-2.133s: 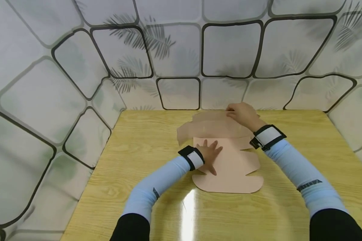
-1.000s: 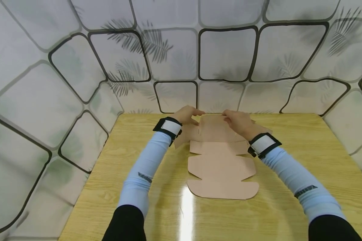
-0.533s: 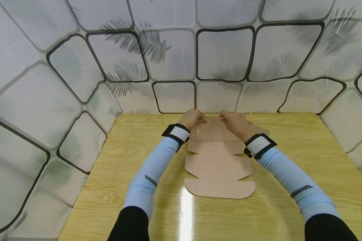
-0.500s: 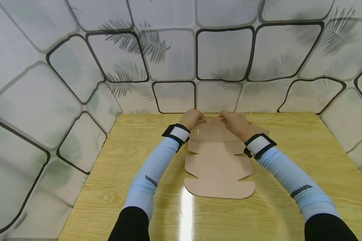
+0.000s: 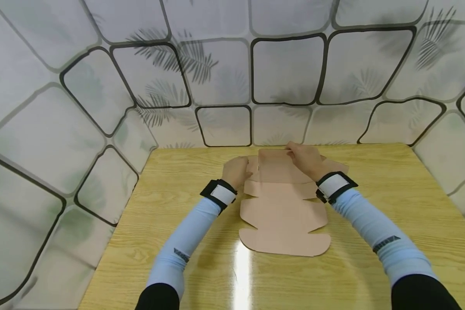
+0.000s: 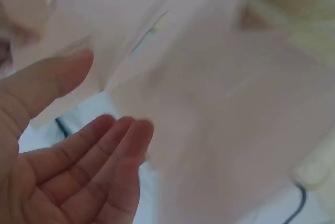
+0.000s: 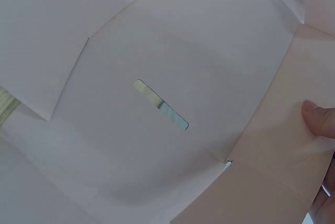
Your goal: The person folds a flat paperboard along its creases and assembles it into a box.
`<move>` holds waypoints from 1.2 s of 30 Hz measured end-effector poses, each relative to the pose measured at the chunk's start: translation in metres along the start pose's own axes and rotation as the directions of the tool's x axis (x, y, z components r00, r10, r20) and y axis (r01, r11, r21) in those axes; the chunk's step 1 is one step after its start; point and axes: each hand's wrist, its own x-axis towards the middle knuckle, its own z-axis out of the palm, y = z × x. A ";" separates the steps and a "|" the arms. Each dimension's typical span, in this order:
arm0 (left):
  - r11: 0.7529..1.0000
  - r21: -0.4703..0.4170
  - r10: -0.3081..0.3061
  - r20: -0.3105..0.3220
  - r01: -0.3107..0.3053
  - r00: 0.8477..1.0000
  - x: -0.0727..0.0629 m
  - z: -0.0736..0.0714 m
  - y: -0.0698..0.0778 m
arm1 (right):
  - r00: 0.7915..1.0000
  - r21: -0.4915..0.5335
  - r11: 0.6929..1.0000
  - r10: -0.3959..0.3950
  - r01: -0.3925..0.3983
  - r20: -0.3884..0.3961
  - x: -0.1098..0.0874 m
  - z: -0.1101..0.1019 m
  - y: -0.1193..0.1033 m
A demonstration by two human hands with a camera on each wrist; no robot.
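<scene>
A flat, unfolded cardboard box (image 5: 283, 215) lies on the table, its far panel tilted up toward the wall. My right hand (image 5: 305, 160) pinches that panel's far edge; the right wrist view shows the thumb (image 7: 318, 119) on the near face and the fingers behind it. Beside the panel's left side flap is my left hand (image 5: 235, 173). In the left wrist view its thumb (image 6: 57, 80) and fingers stand apart, close to the cardboard. A narrow slot (image 7: 162, 104) runs through one panel in the right wrist view.
The light wood table (image 5: 178, 206) meets a patterned curtain (image 5: 224, 69) at its far edge, close behind the cardboard. More curtain hangs along the left side. Rounded flaps of the box spread toward the near side.
My left hand first lay flat on the cardboard, then went to the far edge, and has now come off it leftward and nearer. The right hand keeps its hold on the raised panel.
</scene>
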 end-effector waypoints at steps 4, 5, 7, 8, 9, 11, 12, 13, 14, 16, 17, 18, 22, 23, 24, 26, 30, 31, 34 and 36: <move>0.999 0.041 -0.013 0.044 0.011 0.999 -0.015 0.021 -0.007 | 1.000 0.008 1.000 -0.003 0.003 -0.017 -0.001 0.000 0.002; 0.999 0.028 -0.022 0.077 0.020 0.997 -0.018 0.025 -0.007 | 1.000 0.010 1.000 -0.002 0.002 -0.017 -0.001 0.000 0.002; 0.999 0.010 -0.033 0.129 0.032 0.991 -0.020 0.033 -0.008 | 1.000 0.015 1.000 0.003 -0.003 -0.014 -0.001 0.000 0.002; 1.000 0.011 -0.028 0.141 0.027 0.990 -0.020 0.036 -0.008 | 1.000 0.018 1.000 0.004 -0.004 -0.013 -0.001 -0.001 0.002; 1.000 0.015 -0.028 0.155 0.026 0.988 -0.020 0.038 -0.008 | 1.000 0.018 1.000 0.004 -0.003 -0.011 -0.001 -0.001 0.002; 0.999 0.019 -0.028 0.162 0.026 0.986 -0.018 0.042 -0.007 | 1.000 0.019 1.000 0.001 -0.001 -0.014 0.000 -0.001 0.001; 0.999 0.018 -0.033 0.169 0.030 0.985 -0.017 0.043 -0.007 | 1.000 0.018 1.000 0.001 -0.001 -0.018 0.000 -0.001 0.001; 0.999 0.007 -0.040 0.172 0.039 0.984 -0.016 0.044 -0.007 | 1.000 0.016 1.000 0.001 -0.001 -0.020 0.000 -0.001 0.001; 0.999 -0.007 -0.047 0.176 0.049 0.983 -0.016 0.044 -0.007 | 1.000 0.016 1.000 0.002 -0.002 -0.020 0.000 -0.001 0.001; 0.997 -0.042 -0.050 0.171 0.058 0.984 -0.015 0.043 -0.005 | 1.000 0.012 1.000 0.002 -0.002 -0.020 -0.001 0.000 0.001; 0.996 -0.060 -0.048 0.167 0.059 0.985 -0.015 0.042 -0.004 | 1.000 0.010 1.000 0.003 -0.003 -0.019 -0.001 0.000 0.001; 0.995 -0.078 -0.046 0.165 0.060 0.985 -0.015 0.039 -0.001 | 1.000 0.009 1.000 0.001 -0.001 -0.017 -0.001 0.000 0.001; 0.996 -0.076 0.060 0.170 -0.048 0.984 -0.016 0.030 0.009 | 1.000 0.010 1.000 0.000 0.000 -0.018 -0.003 0.000 0.000; 0.991 -0.079 0.122 0.156 -0.111 0.980 -0.010 0.044 0.007 | 1.000 0.011 1.000 0.001 0.000 -0.020 -0.003 0.000 -0.001; 0.986 -0.070 0.162 0.185 -0.151 0.969 -0.004 0.055 0.006 | 1.000 0.013 1.000 0.001 -0.001 -0.021 -0.004 0.000 -0.001; 0.973 -0.023 0.230 0.233 -0.231 0.945 0.000 0.071 0.010 | 1.000 0.012 1.000 0.006 -0.005 -0.022 -0.004 0.000 -0.002; 0.957 0.073 0.238 0.350 -0.280 0.906 0.006 0.098 0.022 | 1.000 0.013 1.000 0.017 -0.017 -0.026 -0.006 -0.001 -0.004; 0.955 0.108 0.223 0.358 -0.277 0.907 0.000 0.092 0.029 | 0.999 0.015 1.000 0.018 -0.017 -0.026 -0.006 -0.001 -0.004; 0.964 0.168 0.120 0.421 -0.207 0.899 -0.013 0.073 0.048 | 0.999 0.019 1.000 0.009 -0.009 -0.031 -0.007 -0.001 -0.005; 0.963 0.204 0.083 0.395 -0.175 0.915 -0.022 0.063 0.054 | 0.999 0.023 1.000 -0.004 0.005 -0.035 -0.007 -0.001 -0.006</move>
